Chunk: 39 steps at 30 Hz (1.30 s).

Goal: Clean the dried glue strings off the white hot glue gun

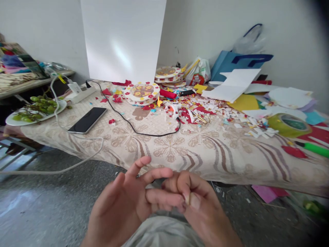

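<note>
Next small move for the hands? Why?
I'd probably ease the bare right hand off the fingertip of the bare left hand: right thumb and forefinger pinch together there, and both hands are apart from the multicoloured paper scraps on the beige, flower-patterned tablecloth. Anything pinched is too small to identify.

Soft, cool, even light, 1 bright streak of glare on the far white board, pale reflections on the floor at left, dim shadow under the table, wide-angle stretching toward the sides, dark blurred vignette along the right edge
</note>
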{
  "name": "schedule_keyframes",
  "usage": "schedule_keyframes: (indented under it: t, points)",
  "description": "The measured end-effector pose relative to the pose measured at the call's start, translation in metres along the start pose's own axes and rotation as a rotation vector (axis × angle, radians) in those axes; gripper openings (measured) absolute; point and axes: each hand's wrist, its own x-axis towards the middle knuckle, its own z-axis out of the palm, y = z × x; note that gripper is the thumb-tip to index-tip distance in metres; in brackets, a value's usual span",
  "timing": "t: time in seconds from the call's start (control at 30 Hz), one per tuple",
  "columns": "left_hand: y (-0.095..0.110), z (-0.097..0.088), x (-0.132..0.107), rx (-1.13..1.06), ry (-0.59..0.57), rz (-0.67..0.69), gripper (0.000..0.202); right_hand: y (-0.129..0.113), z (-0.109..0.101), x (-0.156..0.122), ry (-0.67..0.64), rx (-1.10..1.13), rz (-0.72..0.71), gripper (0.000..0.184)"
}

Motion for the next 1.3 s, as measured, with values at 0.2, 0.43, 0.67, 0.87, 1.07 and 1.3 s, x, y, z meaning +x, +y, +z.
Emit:
schedule_keyframes:
  t: [0.2, 0.43, 0.67, 0.87, 1.07, 1.3]
  points:
    - [0.004, 0.000, 0.000, -0.127, -0.088, -0.098, 0.054, -0.010, 0.007, 0.002, -0.061, 0.113, 0.085, 0.029]
    - [0.003, -0.002, 0.000, -0.148, -0.115, -0.092, 0.054, -0.012, 0.008, 0.000, -0.059, 0.095, 0.090, 0.029]
    - [0.003, -0.004, 0.001, -0.141, -0.086, -0.093, 0.057, -0.012, 0.013, 0.004, -0.081, 0.118, 0.039, 0.030]
    - [0.002, -0.003, 0.003, -0.161, -0.104, -0.071, 0.051, -0.010, 0.014, 0.005, -0.113, 0.166, 0.029, 0.032]
    - [-0.001, -0.002, -0.003, 0.036, -0.034, 0.040, 0.043, -0.003, 0.003, 0.004, 0.022, -0.017, 0.001, 0.028]
    - [0.001, -0.007, -0.010, 0.105, -0.081, 0.064, 0.053, -0.005, -0.007, 0.009, 0.163, -0.571, -0.168, 0.016]
